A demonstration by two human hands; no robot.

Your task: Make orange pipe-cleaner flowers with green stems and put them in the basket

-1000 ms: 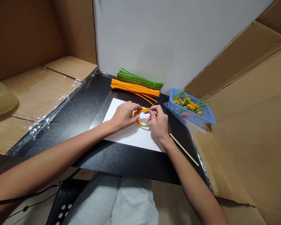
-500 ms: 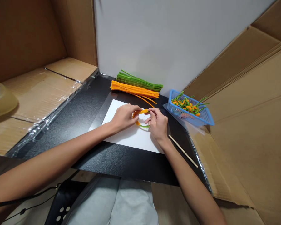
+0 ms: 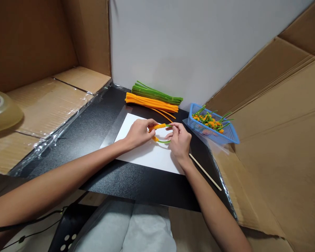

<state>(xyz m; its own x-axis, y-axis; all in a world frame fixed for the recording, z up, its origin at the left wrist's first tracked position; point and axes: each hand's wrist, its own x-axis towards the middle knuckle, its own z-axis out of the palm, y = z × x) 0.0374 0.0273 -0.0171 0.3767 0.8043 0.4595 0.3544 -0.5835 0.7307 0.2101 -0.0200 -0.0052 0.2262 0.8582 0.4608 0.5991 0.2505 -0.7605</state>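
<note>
Above a white sheet of paper, my two hands hold a bent pipe cleaner, green with orange coiled tightly around part of it. My left hand is closed on the orange coiled part at the bend. Between the fingertips of my right hand is the green end; a second green length curves below and runs behind those fingers. The exact fingertip contact on the right is partly hidden.
Bundles of green pipe cleaners and orange pipe cleaners lie at the back. A blue basket with orange-and-green pieces stands at right. A thin wooden stick lies near my right forearm. A tape roll sits on cardboard at left.
My right hand has moved slightly to the right, away from my left hand. More green shows between the orange coil and my right fingertips.
</note>
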